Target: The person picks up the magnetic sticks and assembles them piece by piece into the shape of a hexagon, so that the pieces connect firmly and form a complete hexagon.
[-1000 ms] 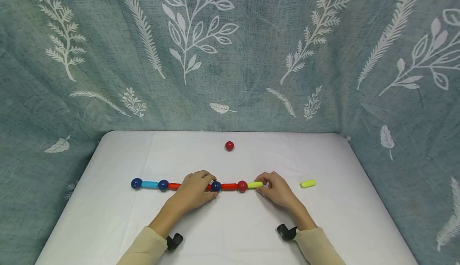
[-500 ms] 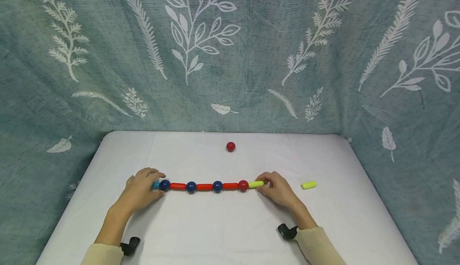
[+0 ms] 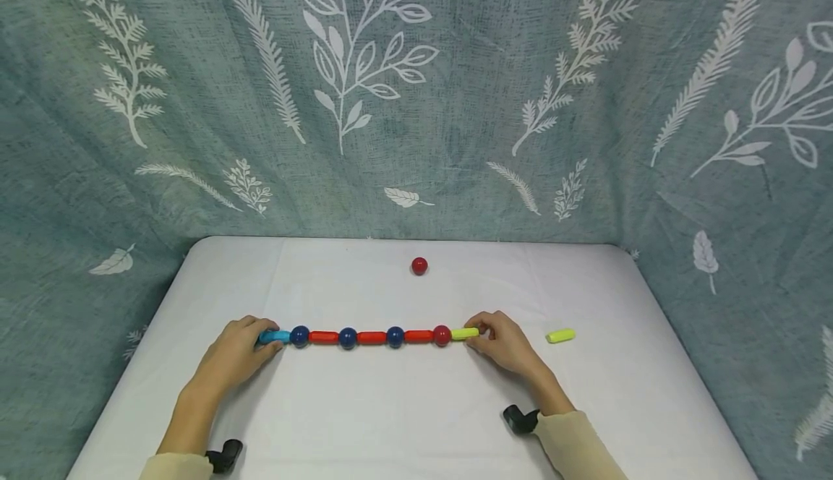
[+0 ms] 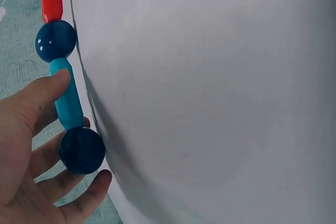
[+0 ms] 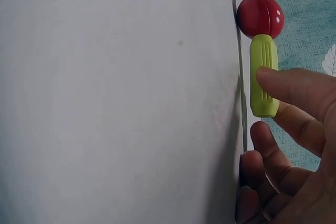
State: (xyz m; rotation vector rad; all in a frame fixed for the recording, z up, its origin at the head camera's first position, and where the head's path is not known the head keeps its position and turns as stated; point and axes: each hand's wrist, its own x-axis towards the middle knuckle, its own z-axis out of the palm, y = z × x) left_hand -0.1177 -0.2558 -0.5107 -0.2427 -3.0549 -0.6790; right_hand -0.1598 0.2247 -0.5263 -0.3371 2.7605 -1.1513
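Note:
A straight chain of joined rods and balls spans the middle of the table. At its left end my left hand [image 3: 232,353] pinches the light blue rod [image 4: 68,98], thumb on top. The dark blue end ball [image 4: 82,150] sits above the spread fingers in the left wrist view; the hand hides it in the head view. Dark blue balls [image 3: 348,338] and red rods [image 3: 372,337] alternate along the middle, up to a red ball [image 3: 442,335]. At the right end my right hand [image 3: 504,346] pinches the yellow-green rod [image 5: 264,56] between thumb and finger.
One loose red ball [image 3: 419,266] lies behind the chain, near the far edge of the white table [image 3: 403,415]. A loose yellow-green rod [image 3: 560,335] lies to the right of my right hand. A patterned green curtain [image 3: 455,104] hangs behind the table.
My left hand has moved left along the chain, from its middle part to the light blue rod at the end. The right hand keeps its pinch on the yellow-green rod.

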